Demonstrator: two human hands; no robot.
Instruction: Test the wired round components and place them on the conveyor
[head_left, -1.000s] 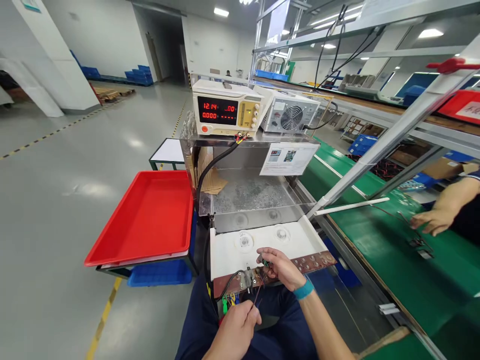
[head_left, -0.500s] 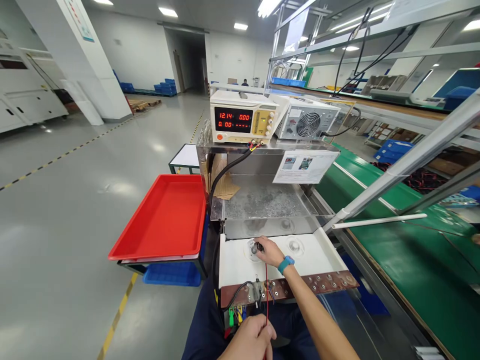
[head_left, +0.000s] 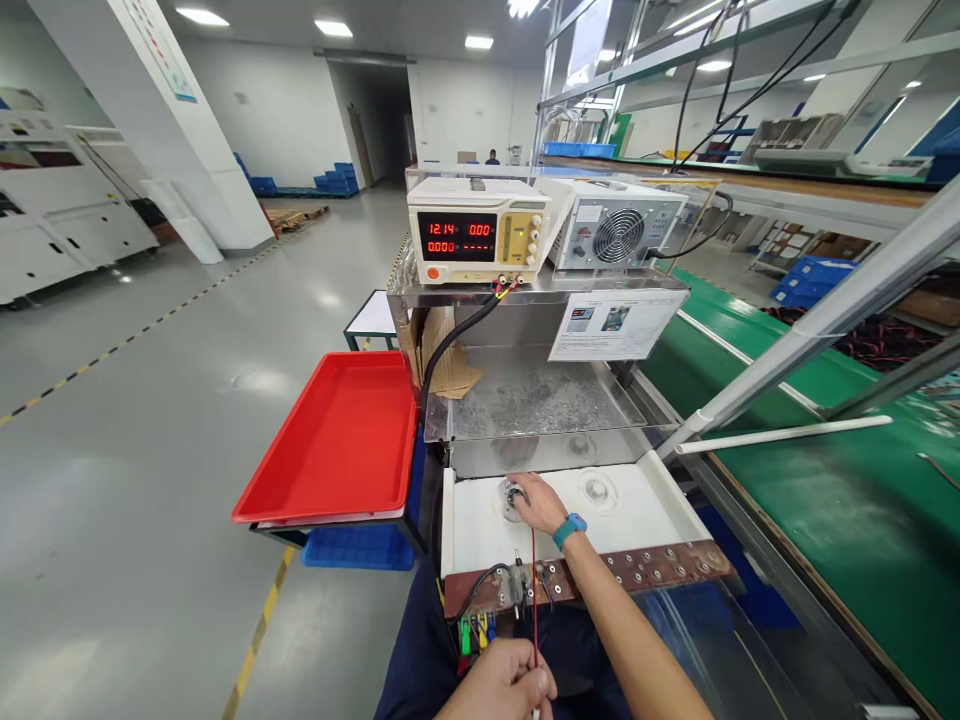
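My left hand [head_left: 504, 682] is closed around a thin red wire [head_left: 534, 590] in front of my lap. The wire runs up under my right hand [head_left: 538, 503], which wears a teal watch band. Its fingers are pinched on a small round part with some green and metal [head_left: 514, 495], at the left clear round fixture [head_left: 504, 510] on the white work surface [head_left: 472, 530]. My fingers hide much of the part. A second clear round fixture [head_left: 598, 490] sits to the right. Along the front edge runs a brown strip [head_left: 637, 570] with metal studs and black leads.
A power supply [head_left: 480, 235] with red digits stands on the metal shelf, beside a grey unit with a fan [head_left: 619, 235]. An instruction sheet [head_left: 616, 325] hangs below. To the left is a red tray [head_left: 337, 430]; to the right, a green conveyor [head_left: 810, 540] and a slanted metal post [head_left: 795, 340].
The view has shifted slightly. The part under my right fingers was dark and upright on the fixture; now it shows green and sits lower. My left hand keeps the red wire.
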